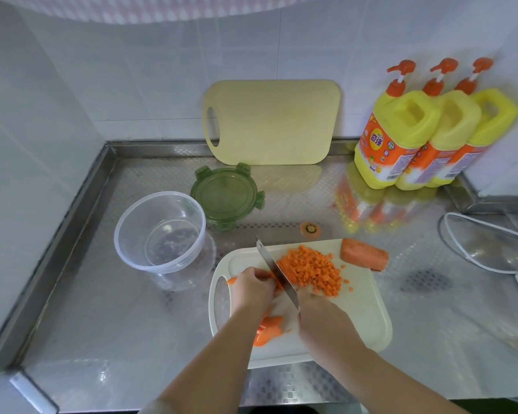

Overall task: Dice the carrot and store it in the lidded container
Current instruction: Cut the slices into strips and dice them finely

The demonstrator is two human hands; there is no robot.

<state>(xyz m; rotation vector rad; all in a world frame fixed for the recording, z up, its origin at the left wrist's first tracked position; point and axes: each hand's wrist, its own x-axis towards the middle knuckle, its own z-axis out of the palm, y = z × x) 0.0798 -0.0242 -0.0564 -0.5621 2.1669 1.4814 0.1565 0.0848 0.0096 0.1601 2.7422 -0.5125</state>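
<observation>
A steel counter [102, 324] is filling most of the frame, and a tiled wall is standing behind it. A yellow board [272, 121] is leaning against this wall at the upper middle. A white board [356, 318] is lying flat at the lower middle, and all the cutting is happening on it. Three yellow bottles [401, 135] with orange pumps are standing in a row at the upper right. The clear container [126, 252] is sitting open at the middle left, just beside the white board and not touching it. Its green lid [225, 195] is lying flat on the counter just above and to the right of it. The left hand [251, 286] is pressing down with curled fingers on carrot strips [284, 265], close against the blade. The right hand [320, 312] is gripping the handle of the knife [274, 267], which is hidden inside the fist; the blade is pointing to the upper left and is cutting across the strips. A large uncut carrot piece [364, 253] is lying on the upper right corner of the white board. A heap of dice [314, 267] is lying to the right of the blade. Some carrot slices [268, 330] are lying between the two forearms, lower on the board. A small carrot top [310, 228] is lying on the counter just above the white board.
</observation>
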